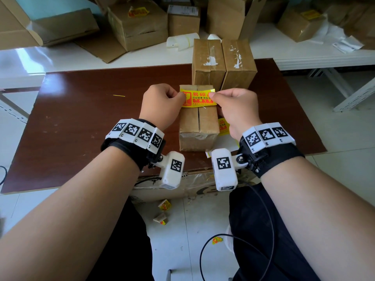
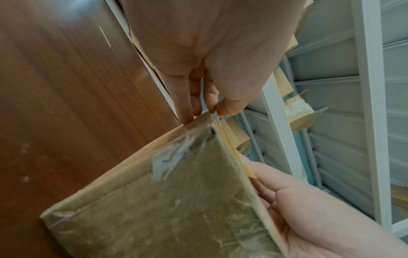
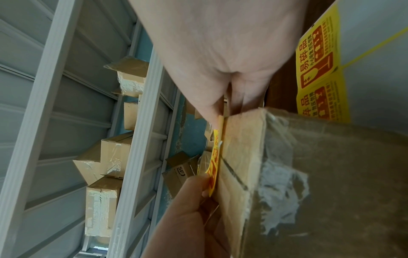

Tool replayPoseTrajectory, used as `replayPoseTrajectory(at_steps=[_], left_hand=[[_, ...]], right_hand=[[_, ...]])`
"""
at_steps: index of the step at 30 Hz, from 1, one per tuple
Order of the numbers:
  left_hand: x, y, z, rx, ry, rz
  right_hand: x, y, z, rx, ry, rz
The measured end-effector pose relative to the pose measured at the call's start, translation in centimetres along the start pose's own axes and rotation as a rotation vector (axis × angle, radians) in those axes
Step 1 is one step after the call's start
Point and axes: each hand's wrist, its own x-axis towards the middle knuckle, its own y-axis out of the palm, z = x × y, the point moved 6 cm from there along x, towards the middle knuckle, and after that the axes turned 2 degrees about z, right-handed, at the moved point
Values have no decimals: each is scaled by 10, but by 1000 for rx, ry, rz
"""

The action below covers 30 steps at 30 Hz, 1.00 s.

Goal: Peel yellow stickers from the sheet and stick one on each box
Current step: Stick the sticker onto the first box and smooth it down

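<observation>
While both the left hand (image 1: pixel 160 104) and right hand (image 1: pixel 235 108) pinch one yellow sticker (image 1: pixel 197 98) over the near box (image 1: pixel 197 126), two taller boxes (image 1: pixel 223 63) behind it remain bare.

This looks like a packing or dispatch room. Taped brown cardboard boxes (image 1: pixel 137 25) crowd a long white shelf (image 1: pixel 304 53) behind the dark brown wooden table (image 1: pixel 91 118), more sit in pale metal racking (image 3: pixel 141 122), and crumpled yellow sticker scraps (image 1: pixel 164 205) litter the white tiled floor (image 1: pixel 182 250).
</observation>
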Motion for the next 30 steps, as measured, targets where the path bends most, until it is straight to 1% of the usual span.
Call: replayPoseTrajectory(at_steps=[9, 30], left_hand=[[0, -1, 2, -10, -28, -8], [1, 0, 3, 4, -32, -1]], right_hand=[[-2, 0, 1, 1, 1, -3], [-1, -1, 0, 9, -8, 0]])
